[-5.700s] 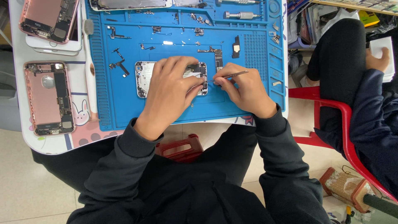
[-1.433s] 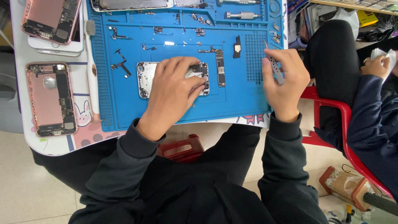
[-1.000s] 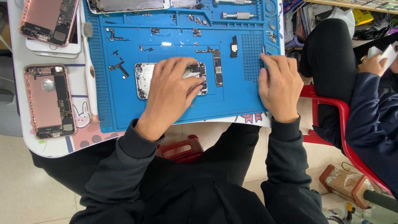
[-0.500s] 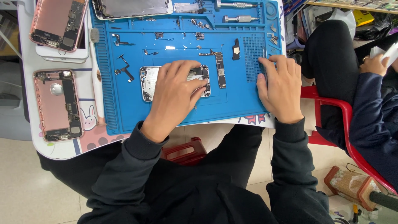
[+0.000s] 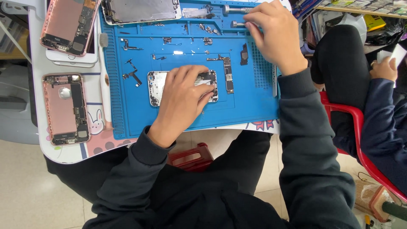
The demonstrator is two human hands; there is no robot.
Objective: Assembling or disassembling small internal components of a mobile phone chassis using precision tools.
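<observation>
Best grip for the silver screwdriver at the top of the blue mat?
Take the screwdriver by its knurled silver handle, pinching across it from above. It lies flat along the top tray of the blue mat, handle end pointing left, so the long sides are free. The right hand is already at its right part; the left hand rests on the opened phone.
</observation>
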